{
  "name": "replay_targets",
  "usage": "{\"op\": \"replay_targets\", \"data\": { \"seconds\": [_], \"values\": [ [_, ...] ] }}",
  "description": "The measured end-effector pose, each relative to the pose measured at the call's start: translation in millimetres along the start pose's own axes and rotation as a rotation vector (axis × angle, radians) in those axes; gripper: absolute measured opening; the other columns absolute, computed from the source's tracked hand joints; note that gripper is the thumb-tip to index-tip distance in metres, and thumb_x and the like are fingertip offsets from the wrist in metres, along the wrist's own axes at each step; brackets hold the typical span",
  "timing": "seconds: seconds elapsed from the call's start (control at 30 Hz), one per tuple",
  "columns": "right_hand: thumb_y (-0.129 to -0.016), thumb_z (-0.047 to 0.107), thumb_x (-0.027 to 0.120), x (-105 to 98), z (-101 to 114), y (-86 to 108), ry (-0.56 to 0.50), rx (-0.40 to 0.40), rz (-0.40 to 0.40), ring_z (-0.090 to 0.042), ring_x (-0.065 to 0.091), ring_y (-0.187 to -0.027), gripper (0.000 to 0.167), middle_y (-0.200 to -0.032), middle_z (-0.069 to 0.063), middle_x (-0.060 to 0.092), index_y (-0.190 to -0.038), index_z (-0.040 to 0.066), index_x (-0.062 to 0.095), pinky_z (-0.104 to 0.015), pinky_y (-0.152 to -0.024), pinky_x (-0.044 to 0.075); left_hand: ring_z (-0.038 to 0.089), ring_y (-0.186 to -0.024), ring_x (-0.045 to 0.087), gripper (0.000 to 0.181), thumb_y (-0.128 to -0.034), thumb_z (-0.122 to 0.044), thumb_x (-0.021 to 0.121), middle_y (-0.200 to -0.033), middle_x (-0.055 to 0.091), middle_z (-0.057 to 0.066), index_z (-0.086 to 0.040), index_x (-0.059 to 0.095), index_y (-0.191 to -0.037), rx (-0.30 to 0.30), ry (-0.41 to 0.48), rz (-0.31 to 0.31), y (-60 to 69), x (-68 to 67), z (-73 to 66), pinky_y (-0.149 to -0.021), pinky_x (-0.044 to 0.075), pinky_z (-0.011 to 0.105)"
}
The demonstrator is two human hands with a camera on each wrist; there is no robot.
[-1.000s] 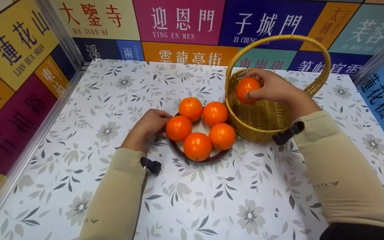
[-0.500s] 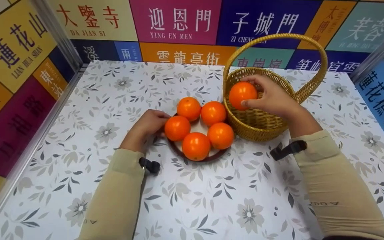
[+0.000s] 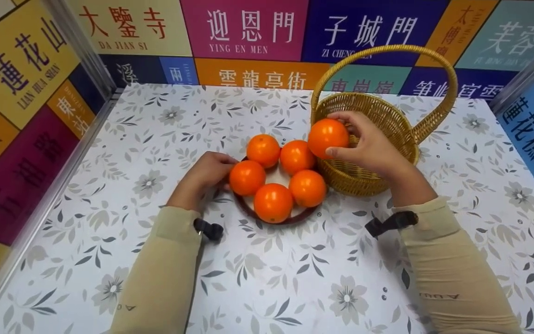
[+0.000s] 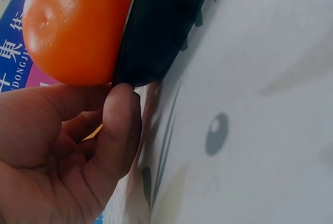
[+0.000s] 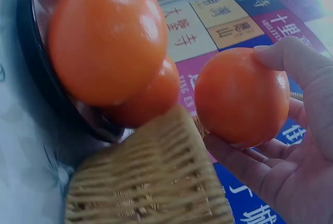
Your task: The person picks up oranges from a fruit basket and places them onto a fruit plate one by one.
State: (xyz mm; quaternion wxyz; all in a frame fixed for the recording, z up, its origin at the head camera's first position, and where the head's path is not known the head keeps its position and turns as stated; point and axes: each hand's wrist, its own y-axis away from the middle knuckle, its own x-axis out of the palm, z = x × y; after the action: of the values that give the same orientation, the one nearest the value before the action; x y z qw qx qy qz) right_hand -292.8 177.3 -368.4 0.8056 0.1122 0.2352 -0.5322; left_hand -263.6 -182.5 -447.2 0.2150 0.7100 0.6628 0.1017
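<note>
In the head view my right hand (image 3: 369, 144) holds an orange (image 3: 328, 138) between thumb and fingers, above the left rim of the wicker basket (image 3: 364, 188). The right wrist view shows this held orange (image 5: 242, 96) apart from the others. Several more oranges (image 3: 274, 203) sit in a ring on a dark-rimmed plate (image 3: 248, 214) with a pale middle. At the plate's left edge, my left hand (image 3: 206, 171) pinches the rim. The left wrist view shows its thumb and fingers (image 4: 122, 130) at the dark plate edge (image 4: 156, 31), just under one orange (image 4: 78, 26).
The basket's tall arched handle (image 3: 450, 88) rises on its right and back. A floral white cloth (image 3: 267, 278) covers the table. Panels with printed characters (image 3: 248, 30) wall the back and sides. The basket stands close against the plate's right side.
My right hand has carried the orange leftward from inside the basket to over its left rim, nearer the plate. My left hand has stayed at the plate.
</note>
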Motion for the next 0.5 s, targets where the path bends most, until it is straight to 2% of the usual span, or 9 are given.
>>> {"op": "replay_targets", "data": {
  "seconds": [0.2, 0.33, 0.5],
  "values": [
    [-0.086, 0.013, 0.084, 15, 3, 3.8, -0.054, -0.038, 0.004, -0.03, 0.049, -0.14, 0.069, -0.147, -0.002, 0.046, -0.147, 0.018, 0.052, -0.052, -0.11, 0.049, 0.015, -0.063, 0.06, 0.019, -0.0907, -0.009, 0.069, -0.095, 0.07, 0.005, -0.008, 0.077, -0.108, 0.006, -0.014, 0.009, -0.7, 1.2, 0.4, -0.06, 0.053, 0.026],
    [-0.086, 0.016, 0.085, 27, 5, 6.6, -0.068, -0.061, 0.015, -0.031, 0.048, -0.142, 0.069, -0.146, -0.004, 0.043, -0.147, 0.019, 0.052, -0.052, -0.11, 0.049, 0.017, -0.066, 0.06, 0.021, -0.0895, -0.005, 0.067, -0.098, 0.07, 0.005, -0.008, 0.077, -0.108, -0.011, 0.019, 0.022, 0.6, 2.1, 0.5, -0.062, 0.053, 0.027],
    [-0.084, 0.019, 0.087, 44, 12, 8.3, -0.055, -0.131, 0.029, -0.028, 0.049, -0.136, 0.069, -0.145, -0.004, 0.042, -0.145, 0.02, 0.055, -0.053, -0.111, 0.048, 0.018, -0.072, 0.063, 0.019, -0.0899, -0.007, 0.069, -0.102, 0.07, 0.007, -0.009, 0.078, -0.106, -0.019, 0.019, 0.006, 0.6, 0.2, -0.1, -0.065, 0.054, 0.028]
  ]
}}
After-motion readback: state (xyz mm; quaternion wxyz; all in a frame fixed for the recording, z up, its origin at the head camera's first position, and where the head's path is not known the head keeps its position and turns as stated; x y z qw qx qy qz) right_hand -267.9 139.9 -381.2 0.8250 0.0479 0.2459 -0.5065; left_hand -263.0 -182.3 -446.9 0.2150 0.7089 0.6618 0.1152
